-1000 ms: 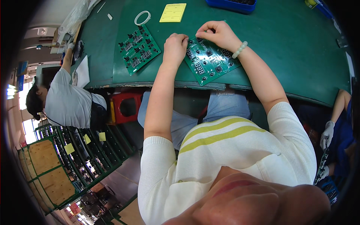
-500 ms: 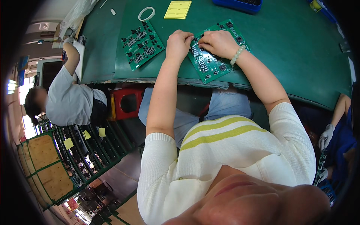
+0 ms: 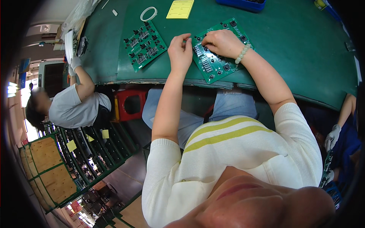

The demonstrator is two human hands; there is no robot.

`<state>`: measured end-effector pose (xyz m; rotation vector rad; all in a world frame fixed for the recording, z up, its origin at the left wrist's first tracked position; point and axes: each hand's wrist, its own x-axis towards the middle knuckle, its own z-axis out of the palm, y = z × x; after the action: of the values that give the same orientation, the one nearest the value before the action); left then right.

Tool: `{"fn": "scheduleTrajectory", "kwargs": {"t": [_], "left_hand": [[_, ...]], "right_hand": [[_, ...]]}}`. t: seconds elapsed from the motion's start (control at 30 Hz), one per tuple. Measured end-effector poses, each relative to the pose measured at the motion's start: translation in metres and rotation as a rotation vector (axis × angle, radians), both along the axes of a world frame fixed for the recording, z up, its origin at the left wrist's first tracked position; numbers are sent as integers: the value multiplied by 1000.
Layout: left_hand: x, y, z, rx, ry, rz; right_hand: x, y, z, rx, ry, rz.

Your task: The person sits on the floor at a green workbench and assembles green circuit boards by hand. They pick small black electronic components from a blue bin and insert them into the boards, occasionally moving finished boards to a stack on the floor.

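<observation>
- Tabletop: a broad green surface spanned the upper field, its worn near edge facing the seated person.
- Rack: a green-framed structure with plywood panels and dark slots stood at lower left, bearing yellow notes.
- Co-worker: a person in a grey shirt sat at the far left, gloved hands on a white sheet.
- Stool: red, with an opening in its side, it stood between the co-worker and the seated person's legs.
- Near circuit board: green, with digit displays and black buttons, it lay obliquely on the tabletop near its front edge, partly covered by the right hand.
- Far-left circuit board: of similar kind, it lay flat, apart from the first, to the left of the left hand.
- Right hand: bent over the near circuit board, fingertips down at its left part; whether they gripped a component could not be told.
- Left hand: just beside that board's left edge, thumb and forefinger curled toward each other; whether they held anything could not be told.
- Tray: blue, with dark contents, at the upper margin.
- Slip: yellow and rectangular, beyond the left hand.
- Ring: white, just beyond the far-left circuit board.
- Bracelet: pale green beads around the right wrist.
</observation>
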<state>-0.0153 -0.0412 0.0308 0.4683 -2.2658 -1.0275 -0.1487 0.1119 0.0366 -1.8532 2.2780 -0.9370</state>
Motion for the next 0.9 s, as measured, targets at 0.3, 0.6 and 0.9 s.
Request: {"fn": "scheduleTrajectory", "kwargs": {"t": [0.3,0.6,0.9], "left_hand": [[19,18,-8,108,42,6],[6,36,25,62,165,-24],[-14,61,48,-118,118,17]], "right_hand": [[5,-1,14,154,24,-11],[-17,4,22,-325,-1769,35],[-13,0,14,-232,-1827,108]]}}
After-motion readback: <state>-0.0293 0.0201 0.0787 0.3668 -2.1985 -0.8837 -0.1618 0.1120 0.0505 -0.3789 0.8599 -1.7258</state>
